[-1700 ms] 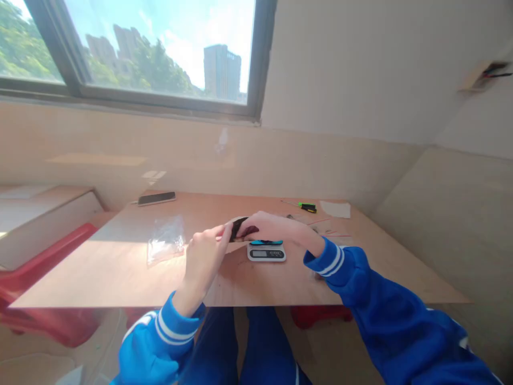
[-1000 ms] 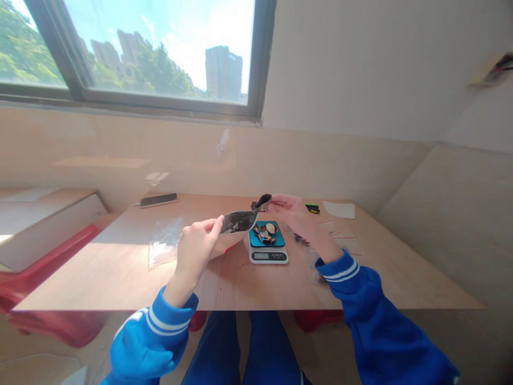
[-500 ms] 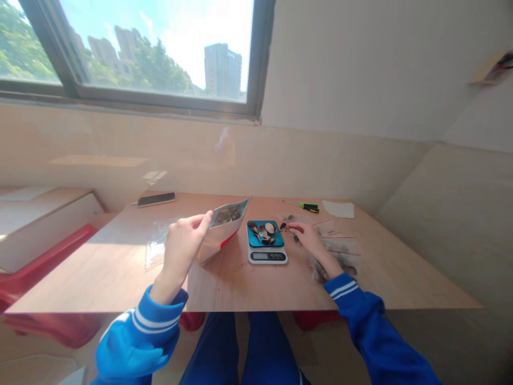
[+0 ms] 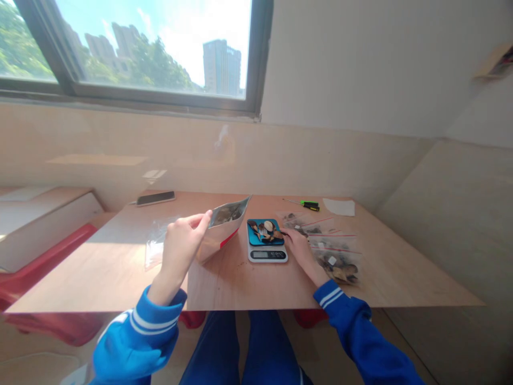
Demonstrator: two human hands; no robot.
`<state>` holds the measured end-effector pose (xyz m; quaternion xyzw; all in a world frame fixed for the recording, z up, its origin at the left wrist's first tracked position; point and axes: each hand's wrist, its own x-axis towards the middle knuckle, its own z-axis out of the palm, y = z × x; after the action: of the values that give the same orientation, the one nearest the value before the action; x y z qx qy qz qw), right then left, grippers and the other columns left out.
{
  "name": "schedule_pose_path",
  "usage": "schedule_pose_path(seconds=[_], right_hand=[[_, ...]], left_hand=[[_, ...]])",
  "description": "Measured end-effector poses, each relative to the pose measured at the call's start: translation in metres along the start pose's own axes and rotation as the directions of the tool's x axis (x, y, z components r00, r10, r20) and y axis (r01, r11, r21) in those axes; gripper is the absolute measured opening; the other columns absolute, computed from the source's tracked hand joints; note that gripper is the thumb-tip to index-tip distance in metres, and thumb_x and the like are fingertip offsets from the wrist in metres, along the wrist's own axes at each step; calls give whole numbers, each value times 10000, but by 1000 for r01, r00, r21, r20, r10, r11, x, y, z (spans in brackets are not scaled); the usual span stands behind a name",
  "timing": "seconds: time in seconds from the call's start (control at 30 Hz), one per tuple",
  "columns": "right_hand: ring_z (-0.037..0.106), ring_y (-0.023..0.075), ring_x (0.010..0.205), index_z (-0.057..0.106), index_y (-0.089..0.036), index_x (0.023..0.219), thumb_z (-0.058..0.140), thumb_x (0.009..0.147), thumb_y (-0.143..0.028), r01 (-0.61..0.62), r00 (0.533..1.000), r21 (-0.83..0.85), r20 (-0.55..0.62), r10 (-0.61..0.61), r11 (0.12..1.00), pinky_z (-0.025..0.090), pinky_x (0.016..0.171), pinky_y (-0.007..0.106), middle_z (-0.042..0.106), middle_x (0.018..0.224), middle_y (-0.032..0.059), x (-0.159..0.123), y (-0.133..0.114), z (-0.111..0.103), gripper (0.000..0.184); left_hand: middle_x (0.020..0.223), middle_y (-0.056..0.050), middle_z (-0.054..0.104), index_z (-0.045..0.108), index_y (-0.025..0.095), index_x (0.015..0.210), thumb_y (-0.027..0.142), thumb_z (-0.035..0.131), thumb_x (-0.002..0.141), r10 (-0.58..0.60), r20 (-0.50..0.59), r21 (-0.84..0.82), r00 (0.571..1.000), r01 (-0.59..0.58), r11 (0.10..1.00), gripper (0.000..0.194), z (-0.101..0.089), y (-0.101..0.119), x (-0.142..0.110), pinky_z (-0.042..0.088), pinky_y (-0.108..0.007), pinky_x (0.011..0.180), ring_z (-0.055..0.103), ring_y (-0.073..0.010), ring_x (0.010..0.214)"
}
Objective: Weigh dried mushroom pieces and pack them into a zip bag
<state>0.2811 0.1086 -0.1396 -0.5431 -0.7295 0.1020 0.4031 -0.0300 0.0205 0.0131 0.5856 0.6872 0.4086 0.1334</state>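
Left hand (image 4: 180, 248) pinches the open foil pouch (image 4: 222, 229) by its upper edge, mouth tilted toward the small digital scale (image 4: 266, 246). Right hand (image 4: 297, 245), fingers loose and holding nothing, touches the dark dried pieces (image 4: 266, 231) on the blue pan. Best nudge pieces singly, keeping weight off the pan. Filled zip bags (image 4: 334, 256) lie just right. Display digits unreadable; no brand legible.

Right hand (image 4: 298, 247) now at the scale (image 4: 266, 247) edge, off the small bags (image 4: 334, 251), more pieces on the pan
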Motion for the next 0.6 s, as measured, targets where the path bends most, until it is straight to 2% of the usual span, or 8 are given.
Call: schedule_pose_path(seconds=[0.13,0.27,0.43,0.6], right_hand=[[669,234,990,679,-172,1061,471,822,-97,-50,998,32,-45,51,998,516,909,411,708,1093,120,22,3,-6,326],[678,208,974,686,-136,1019,493,809,-82,-86,995,85,-50,91,993,527,896,359,717,1065,130,51,5,0,290],[706,202,875,713,-99,882,541,772,-56,-129,991,145,55,123,981,554,818,314,743,956,149,76,5,17,208],[703,209,838,727,-118,829,591,765,-96,-116,986,164,136,94,980,552,805,331,751,904,133,74,2,15,152]], left_hand=[[734,-67,762,763,188,807,534,446,837,24,-1,14,1000,-24,1000,471,1,0,0,453,-244,579,705,-251,751],[763,-73,766,758,191,801,535,438,839,43,-29,22,999,-42,999,472,1,-2,3,452,-242,582,698,-238,731],[799,-72,767,759,203,852,539,455,829,-11,-47,34,999,13,999,454,-3,-6,7,461,-251,612,699,-244,750],[835,-75,766,754,206,879,557,469,821,-45,-56,18,997,46,999,456,-5,-11,8,476,-272,655,696,-255,776]])
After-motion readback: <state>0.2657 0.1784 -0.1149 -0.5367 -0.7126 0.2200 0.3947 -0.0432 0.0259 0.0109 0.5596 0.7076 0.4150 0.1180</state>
